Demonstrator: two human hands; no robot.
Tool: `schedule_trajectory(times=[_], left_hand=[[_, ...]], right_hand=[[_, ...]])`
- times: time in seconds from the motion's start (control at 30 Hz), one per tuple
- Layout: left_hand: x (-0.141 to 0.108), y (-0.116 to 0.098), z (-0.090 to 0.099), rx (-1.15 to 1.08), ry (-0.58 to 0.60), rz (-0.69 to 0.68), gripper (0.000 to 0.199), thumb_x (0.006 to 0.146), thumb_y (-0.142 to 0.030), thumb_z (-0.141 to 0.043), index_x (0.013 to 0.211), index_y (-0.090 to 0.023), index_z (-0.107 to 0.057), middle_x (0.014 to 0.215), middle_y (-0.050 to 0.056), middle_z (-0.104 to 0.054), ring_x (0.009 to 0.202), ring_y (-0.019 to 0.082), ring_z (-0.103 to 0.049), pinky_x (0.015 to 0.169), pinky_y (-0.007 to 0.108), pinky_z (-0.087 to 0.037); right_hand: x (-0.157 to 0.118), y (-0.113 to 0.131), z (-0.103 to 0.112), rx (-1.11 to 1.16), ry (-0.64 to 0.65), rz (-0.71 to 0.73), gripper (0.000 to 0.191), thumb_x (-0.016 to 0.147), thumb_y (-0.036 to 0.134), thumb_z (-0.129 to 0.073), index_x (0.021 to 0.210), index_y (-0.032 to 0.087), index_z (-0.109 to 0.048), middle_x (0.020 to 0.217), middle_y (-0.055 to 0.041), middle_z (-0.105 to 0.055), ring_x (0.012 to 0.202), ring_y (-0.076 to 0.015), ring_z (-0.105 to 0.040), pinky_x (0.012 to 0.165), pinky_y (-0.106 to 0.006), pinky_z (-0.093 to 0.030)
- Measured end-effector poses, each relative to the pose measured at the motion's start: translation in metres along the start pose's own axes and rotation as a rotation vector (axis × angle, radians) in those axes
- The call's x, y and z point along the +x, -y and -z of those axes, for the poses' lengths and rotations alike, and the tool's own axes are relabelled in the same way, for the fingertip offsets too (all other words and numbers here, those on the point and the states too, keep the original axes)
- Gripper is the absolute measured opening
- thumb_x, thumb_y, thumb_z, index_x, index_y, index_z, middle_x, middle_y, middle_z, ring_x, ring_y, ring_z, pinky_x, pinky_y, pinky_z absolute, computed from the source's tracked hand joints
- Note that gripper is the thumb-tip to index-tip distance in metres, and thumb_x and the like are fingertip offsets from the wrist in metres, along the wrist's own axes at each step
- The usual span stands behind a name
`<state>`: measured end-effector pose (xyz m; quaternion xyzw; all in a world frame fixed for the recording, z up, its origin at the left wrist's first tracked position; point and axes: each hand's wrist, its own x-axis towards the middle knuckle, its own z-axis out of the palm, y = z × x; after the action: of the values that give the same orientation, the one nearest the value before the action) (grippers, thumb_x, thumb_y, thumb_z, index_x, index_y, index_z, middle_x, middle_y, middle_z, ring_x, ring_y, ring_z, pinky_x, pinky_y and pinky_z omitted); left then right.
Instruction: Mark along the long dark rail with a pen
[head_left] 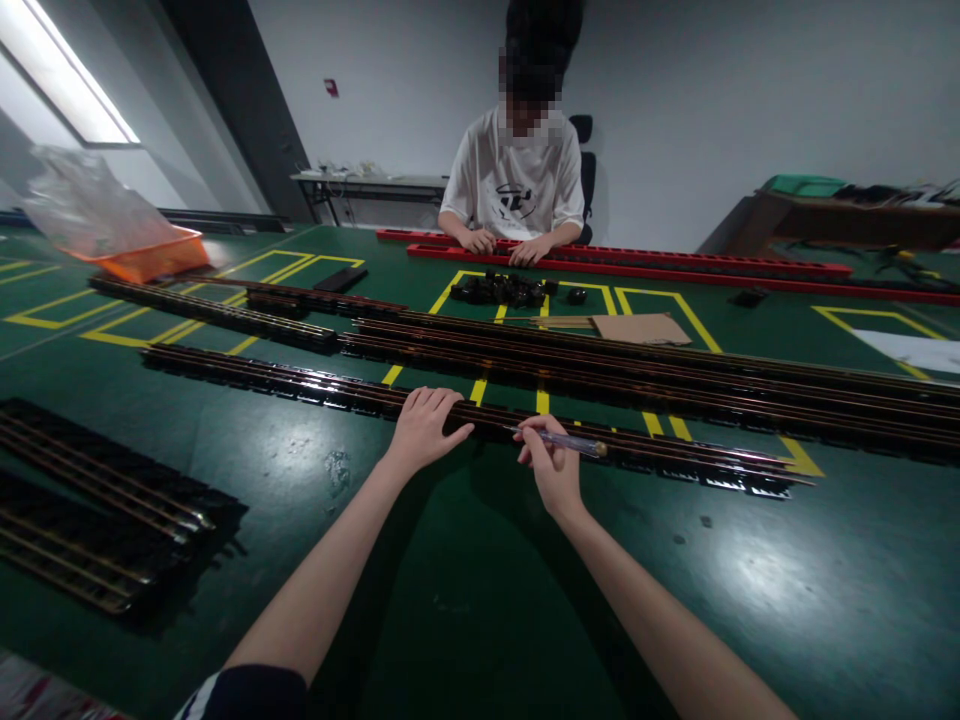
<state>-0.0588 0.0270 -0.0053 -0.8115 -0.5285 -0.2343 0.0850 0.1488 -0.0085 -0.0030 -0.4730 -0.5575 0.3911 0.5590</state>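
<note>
A long black rail strip with thin copper-coloured rods (262, 378) lies across the green table in front of me. My left hand (429, 428) rests on its middle, fingers over the strip and thumb pointing right. To the right, my right hand (551, 462) holds a screwdriver with a clear purplish handle (574, 441). The tool's shaft points left and its tip is close to the strip; whether it touches cannot be made out. Behind this strip lie more long black rails with rods (637, 375).
Shorter black rails (90, 470) lie at the left. An orange tray (161, 256) with plastic bags stands at the back left. Small black parts (501, 289) and cardboard (643, 329) lie beyond the rails. Across the table, a person (517, 190) has both hands at red rails (645, 262).
</note>
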Motion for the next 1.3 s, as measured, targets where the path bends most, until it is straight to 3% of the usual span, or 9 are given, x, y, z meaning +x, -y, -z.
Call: schedule_trajectory(times=[0.27, 1.3], left_hand=[[0.0005, 0.0002, -0.0019, 0.042, 0.004, -0.005, 0.037, 0.088, -0.046, -0.053, 0.111, -0.017, -0.059, 0.111, 0.009, -0.065, 0.101, 0.027, -0.055, 0.097, 0.043, -0.037], [-0.0006, -0.0047, -0.0021, 0.082, -0.066, -0.028, 0.033, 0.086, -0.013, -0.044, 0.115, -0.018, -0.059, 0.114, 0.006, -0.066, 0.109, 0.024, -0.056, 0.107, 0.045, -0.032]], right_hand=[[0.0, 0.0014, 0.0, 0.007, -0.005, -0.009, 0.013, 0.083, 0.032, -0.056, 0.082, 0.02, -0.059, 0.072, -0.0008, -0.066, 0.049, -0.0111, -0.058, 0.045, -0.022, -0.044], [-0.0009, 0.0003, 0.0002, -0.022, -0.003, 0.012, 0.014, 0.085, 0.032, -0.055, 0.083, 0.019, -0.059, 0.075, -0.0015, -0.067, 0.049, -0.0109, -0.057, 0.046, -0.022, -0.044]])
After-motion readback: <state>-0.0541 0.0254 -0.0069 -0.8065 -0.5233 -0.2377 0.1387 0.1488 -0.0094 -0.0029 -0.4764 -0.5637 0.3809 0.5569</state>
